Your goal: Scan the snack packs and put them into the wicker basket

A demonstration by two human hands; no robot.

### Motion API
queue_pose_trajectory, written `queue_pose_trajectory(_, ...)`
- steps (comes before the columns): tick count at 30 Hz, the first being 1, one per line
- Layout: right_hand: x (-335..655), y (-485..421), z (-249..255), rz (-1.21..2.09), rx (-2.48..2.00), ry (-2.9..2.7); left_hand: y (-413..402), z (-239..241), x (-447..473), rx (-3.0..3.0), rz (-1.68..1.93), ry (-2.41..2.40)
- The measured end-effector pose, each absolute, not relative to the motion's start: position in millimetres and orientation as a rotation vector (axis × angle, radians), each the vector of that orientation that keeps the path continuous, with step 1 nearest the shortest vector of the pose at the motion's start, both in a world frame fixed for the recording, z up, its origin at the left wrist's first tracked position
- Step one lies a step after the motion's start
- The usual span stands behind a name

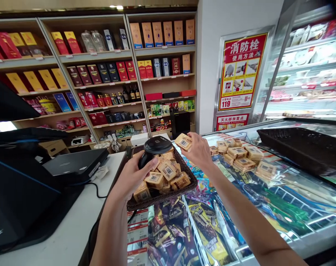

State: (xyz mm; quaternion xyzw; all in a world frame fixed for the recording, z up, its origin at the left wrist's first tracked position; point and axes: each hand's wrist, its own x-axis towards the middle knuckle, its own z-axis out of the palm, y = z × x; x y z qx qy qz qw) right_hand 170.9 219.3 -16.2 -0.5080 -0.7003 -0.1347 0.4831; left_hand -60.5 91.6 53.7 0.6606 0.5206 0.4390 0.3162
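- The right hand (pixel 199 151) pinches one small tan packet (pixel 183 141) between thumb and fingertips, raised just above the far edge of the basket (pixel 157 201)
- The left hand (pixel 132 177) is wrapped round a black scanner (pixel 157 147), whose head sits over the basket, near the packet but apart
- Judged step: presenting the packet for reading; the next move calls for its label squarely facing the scanner's window
- The packet looks flat, square and wrapped, with a white barcode sticker; a pile (pixel 242 155) of similar ones lies on the glass lid (pixel 267 192)
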Motion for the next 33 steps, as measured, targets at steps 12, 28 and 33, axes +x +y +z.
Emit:
queue_pose_trajectory(12, 166, 204, -13, -0.416, -1.246, -1.819, 89, 54, -52, 1.772, 1.147, 1.376)
queue_pose_trajectory(28, 156, 212, -33, -0.155, -1.353, -1.808, 89, 53, -68, 1.716, 1.245, 1.367)
queue_pose_trajectory(33, 134, 233, -41, -0.014, -1.488, -1.818, 84, 56, -73, 1.730, 1.265, 1.376)
